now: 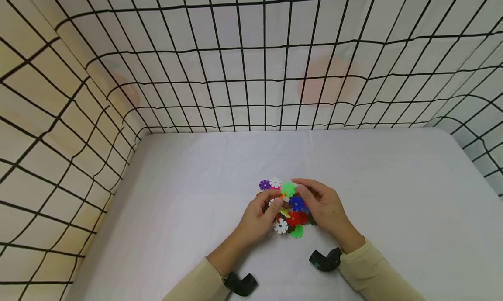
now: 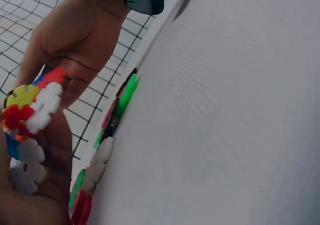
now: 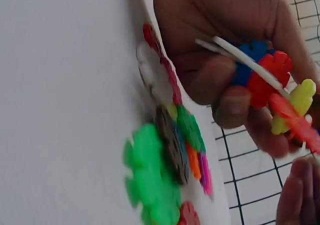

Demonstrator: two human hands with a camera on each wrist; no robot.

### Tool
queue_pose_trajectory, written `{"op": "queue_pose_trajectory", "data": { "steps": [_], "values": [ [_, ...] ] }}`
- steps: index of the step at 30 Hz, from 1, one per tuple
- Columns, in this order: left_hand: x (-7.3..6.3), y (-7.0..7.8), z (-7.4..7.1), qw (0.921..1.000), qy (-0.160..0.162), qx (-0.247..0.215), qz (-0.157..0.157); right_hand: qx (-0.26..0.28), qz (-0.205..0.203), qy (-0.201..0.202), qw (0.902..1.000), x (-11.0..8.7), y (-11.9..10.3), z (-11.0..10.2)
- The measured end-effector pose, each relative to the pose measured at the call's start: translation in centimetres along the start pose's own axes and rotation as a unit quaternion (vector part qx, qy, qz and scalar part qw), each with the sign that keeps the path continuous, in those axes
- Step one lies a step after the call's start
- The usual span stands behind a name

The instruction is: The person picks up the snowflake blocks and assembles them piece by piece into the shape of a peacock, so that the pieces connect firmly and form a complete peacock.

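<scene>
Both hands meet above a small heap of flower-shaped plastic discs, notched round their edges. My left hand point(image 1: 253, 218) grips a cluster of joined discs point(image 2: 21, 96) in white, red, yellow and blue, with curled fingers and thumb. Its white disc point(image 2: 28, 167) lies against the fingers in the left wrist view. My right hand point(image 1: 328, 208) has thumb and fingers bent at the other end of the cluster, by a red disc point(image 2: 54, 77). In the head view a bright green disc point(image 1: 288, 189) shows between the two hands. The fingers hide part of the cluster.
Loose discs lie on the white tabletop point(image 1: 188, 196) under the hands, among them a white disc point(image 1: 280, 226), a green disc point(image 1: 297, 231) and a purple disc point(image 1: 265, 185). Black wire mesh point(image 1: 243, 47) stands round the table's back and sides. Each wrist carries a black camera.
</scene>
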State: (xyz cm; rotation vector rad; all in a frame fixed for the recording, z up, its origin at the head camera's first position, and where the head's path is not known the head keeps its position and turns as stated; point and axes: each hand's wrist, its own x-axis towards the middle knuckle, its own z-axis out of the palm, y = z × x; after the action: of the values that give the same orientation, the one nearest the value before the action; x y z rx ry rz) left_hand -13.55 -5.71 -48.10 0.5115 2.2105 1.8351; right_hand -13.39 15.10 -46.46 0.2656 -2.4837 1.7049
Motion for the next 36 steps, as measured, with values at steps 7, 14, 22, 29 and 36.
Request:
{"op": "queue_pose_trajectory", "data": {
  "steps": [7, 14, 22, 29, 36],
  "values": [
    [0.7, -0.7, -0.3, 0.9908, 0.072, -0.082, -0.081, -0.157, 0.044, -0.107, 0.9809, 0.1, 0.7, -0.4],
    [1.0, -0.5, -0.5, 0.9695, 0.073, -0.204, -0.114, -0.255, 0.025, -0.226, 0.9400, -0.2, 0.2, 0.3],
    [1.3, -0.2, -0.5, 0.9249, 0.073, -0.358, -0.105, -0.175, 0.057, -0.208, 0.9606, -0.1, 0.0, 0.3],
    [1.1, -0.2, -0.5, 0.9125, 0.051, -0.393, -0.100, -0.067, 0.079, -0.090, 0.9906, 0.3, 0.6, -0.5],
    [0.9, -0.1, -0.2, 0.9153, 0.011, -0.385, -0.117, 0.085, 0.029, -0.013, 0.9958, 0.6, 0.9, -1.0]
  ]
}}
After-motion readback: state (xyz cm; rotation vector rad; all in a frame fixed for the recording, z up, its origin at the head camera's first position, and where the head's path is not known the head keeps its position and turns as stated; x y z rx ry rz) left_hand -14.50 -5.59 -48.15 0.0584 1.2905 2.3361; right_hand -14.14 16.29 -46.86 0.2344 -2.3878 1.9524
